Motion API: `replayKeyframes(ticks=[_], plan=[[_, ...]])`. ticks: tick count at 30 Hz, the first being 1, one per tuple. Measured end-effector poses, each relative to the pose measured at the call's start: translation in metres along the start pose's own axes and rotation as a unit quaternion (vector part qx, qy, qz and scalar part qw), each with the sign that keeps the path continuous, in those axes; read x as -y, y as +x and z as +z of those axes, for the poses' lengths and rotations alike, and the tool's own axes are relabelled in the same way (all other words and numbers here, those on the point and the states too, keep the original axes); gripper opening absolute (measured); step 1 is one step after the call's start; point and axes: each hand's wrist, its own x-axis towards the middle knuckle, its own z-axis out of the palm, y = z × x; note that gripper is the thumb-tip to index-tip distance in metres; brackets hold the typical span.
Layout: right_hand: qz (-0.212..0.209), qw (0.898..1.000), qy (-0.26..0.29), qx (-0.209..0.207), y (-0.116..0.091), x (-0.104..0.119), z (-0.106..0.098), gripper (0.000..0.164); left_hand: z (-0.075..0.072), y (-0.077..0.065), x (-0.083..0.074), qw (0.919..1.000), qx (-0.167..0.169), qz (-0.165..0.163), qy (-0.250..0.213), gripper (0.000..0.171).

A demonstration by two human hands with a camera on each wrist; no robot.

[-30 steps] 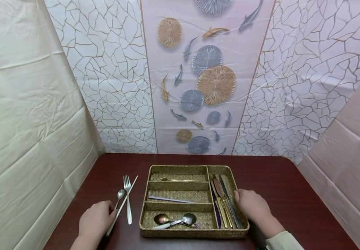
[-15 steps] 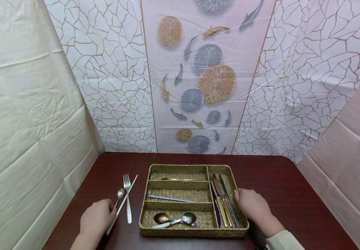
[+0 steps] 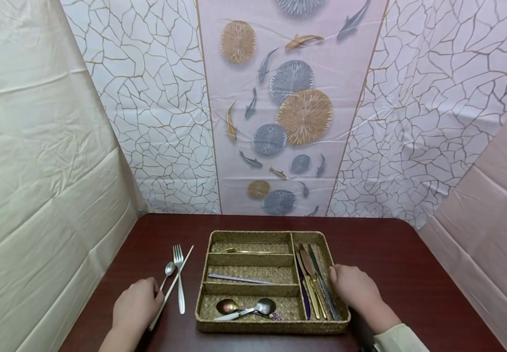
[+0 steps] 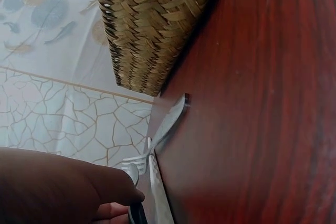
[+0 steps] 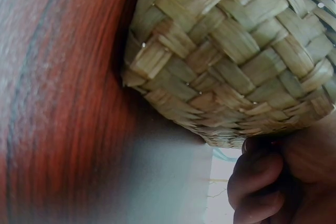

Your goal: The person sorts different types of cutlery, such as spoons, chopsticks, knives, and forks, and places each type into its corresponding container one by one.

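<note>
In the head view my left hand (image 3: 136, 305) pinches a small silver spoon (image 3: 170, 268) by its handle, low over the table. The spoon's bowl (image 4: 132, 173) shows past my fingertips in the left wrist view. Beside it a fork (image 3: 180, 283) and a pale chopstick (image 3: 172, 289) lie crossed. My right hand (image 3: 355, 289) grips the right wall of a woven cutlery tray (image 3: 275, 327), its fingers (image 5: 257, 174) curled against the outside. Where the thumb lies is partly hidden.
The tray's right compartment holds several knives (image 3: 312, 283). Two spoons (image 3: 265, 306) lie crossed in the front compartment, a lilac stick (image 3: 239, 279) in the middle one and a slim gold utensil (image 3: 253, 252) at the back. Cloth walls surround the dark red table (image 3: 416, 283).
Both hands and the tray keep their places. The head view has shifted very slightly.
</note>
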Motion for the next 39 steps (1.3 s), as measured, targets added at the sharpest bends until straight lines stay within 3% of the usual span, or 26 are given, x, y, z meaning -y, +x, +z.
replayKeyframes(ticks=[9,17,29,39], plan=[[0.001,1.0,0.002,0.001,0.0,0.002,-0.002,0.039,-0.008,-0.004,-0.021,0.9994,-0.019,0.027,0.004,0.019],[0.003,1.0,0.0,0.005,-0.001,0.002,-0.002,0.038,-0.018,-0.011,-0.054,0.9959,-0.046,0.078,-0.006,0.021],[0.005,1.0,0.0,0.006,-0.001,0.002,-0.002,0.039,-0.028,-0.019,-0.1,0.9887,-0.071,0.129,-0.031,0.026],[0.007,1.0,0.001,0.008,-0.001,0.001,-0.001,0.04,-0.016,-0.021,-0.127,0.9749,-0.072,0.206,-0.043,0.029]])
